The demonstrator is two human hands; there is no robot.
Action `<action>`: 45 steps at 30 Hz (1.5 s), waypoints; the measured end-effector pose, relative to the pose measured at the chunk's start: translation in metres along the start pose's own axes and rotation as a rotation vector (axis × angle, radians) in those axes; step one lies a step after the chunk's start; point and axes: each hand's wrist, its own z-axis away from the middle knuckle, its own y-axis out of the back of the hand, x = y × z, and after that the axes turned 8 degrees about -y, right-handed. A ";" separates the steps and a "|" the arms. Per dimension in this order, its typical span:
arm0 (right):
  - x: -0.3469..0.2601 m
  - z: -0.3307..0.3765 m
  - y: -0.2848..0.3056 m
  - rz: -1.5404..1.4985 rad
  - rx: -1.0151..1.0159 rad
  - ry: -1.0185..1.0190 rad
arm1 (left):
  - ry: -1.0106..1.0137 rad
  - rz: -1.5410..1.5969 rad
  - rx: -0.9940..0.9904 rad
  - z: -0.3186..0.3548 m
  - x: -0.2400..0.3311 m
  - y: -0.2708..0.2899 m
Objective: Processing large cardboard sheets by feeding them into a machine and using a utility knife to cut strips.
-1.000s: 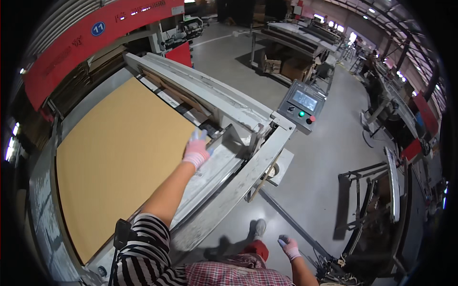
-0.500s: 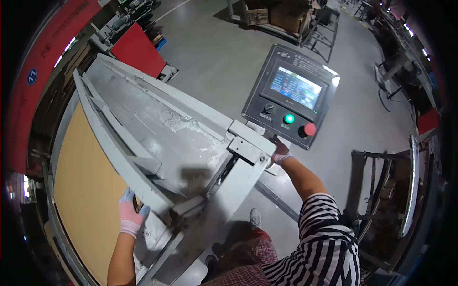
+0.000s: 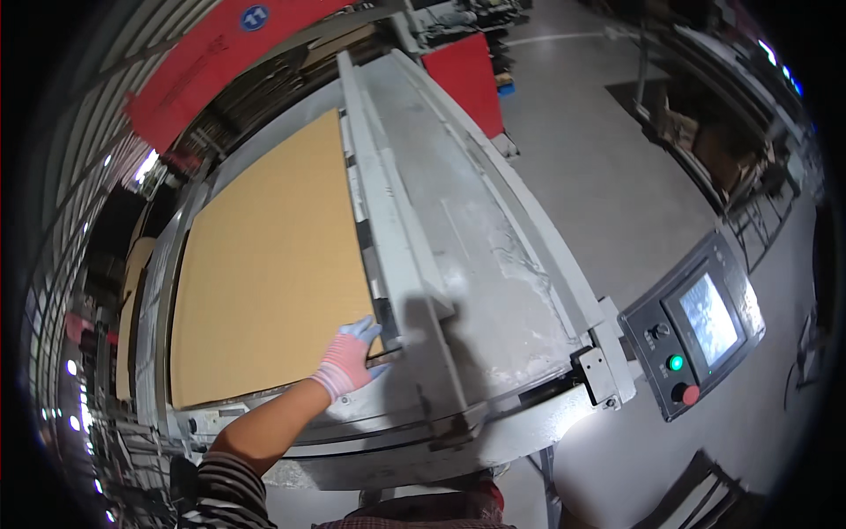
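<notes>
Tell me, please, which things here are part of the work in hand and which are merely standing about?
In use:
left hand, gloved
cardboard sheet
grey machine table

Standing by:
control panel with screen and buttons
red cabinet
red beam

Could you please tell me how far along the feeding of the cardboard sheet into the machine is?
Done: the large flat brown cardboard sheet lies on the grey metal machine table. In hand: the gloved left hand presses its near corner by the grey guide rail. Left: nearly all the sheet remains outside the rail. The right hand is out of view.
</notes>
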 end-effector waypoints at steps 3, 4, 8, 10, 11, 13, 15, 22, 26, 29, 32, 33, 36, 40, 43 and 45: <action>-0.155 0.182 -0.023 -0.206 -0.288 0.142 | 0.120 -0.089 -0.001 0.066 -0.054 0.023; -0.140 0.232 -0.007 -0.352 -0.196 -0.043 | 0.032 -0.165 0.033 0.054 -0.056 0.001; -0.125 0.277 0.052 -0.798 0.150 -0.080 | -0.091 0.041 0.031 0.028 -0.032 0.011; -0.153 0.301 0.080 -0.924 0.314 0.005 | -0.157 0.131 0.065 0.036 -0.033 0.025; -0.173 0.314 0.087 -0.972 0.399 0.050 | -0.153 0.203 0.067 0.044 -0.033 0.033; -0.225 0.350 0.088 -1.021 0.627 0.151 | -0.236 0.274 0.058 0.084 -0.036 0.058; -0.325 0.402 0.069 -1.001 0.781 0.291 | -0.351 0.280 0.251 0.145 -0.064 0.048; -0.606 0.523 -0.081 -0.797 0.496 0.998 | -0.260 0.367 0.218 0.348 -0.246 0.037; -0.747 0.494 -0.261 -0.780 0.024 0.830 | -0.029 0.145 0.173 0.417 -0.344 -0.003; -0.845 0.460 -0.350 -0.514 -0.221 0.817 | 0.113 0.182 -0.048 0.439 -0.368 -0.003; -0.960 0.398 -0.444 -0.285 -0.331 0.859 | 0.111 0.164 0.107 0.435 -0.381 -0.035; -0.997 0.379 -0.474 -0.231 -0.350 0.835 | 0.105 0.170 0.112 0.432 -0.382 -0.031; -1.087 0.325 -0.559 -0.100 -0.366 0.784 | 0.123 0.255 0.101 0.426 -0.383 -0.023; -1.133 0.274 -0.625 -0.048 -0.294 0.671 | 0.113 0.289 0.112 0.414 -0.388 -0.011; -1.098 0.289 -0.671 -0.159 -0.823 0.505 | 0.171 0.397 0.035 0.429 -0.396 -0.002; -1.087 0.278 -0.661 -0.192 -0.871 0.464 | 0.153 0.380 0.046 0.427 -0.398 -0.007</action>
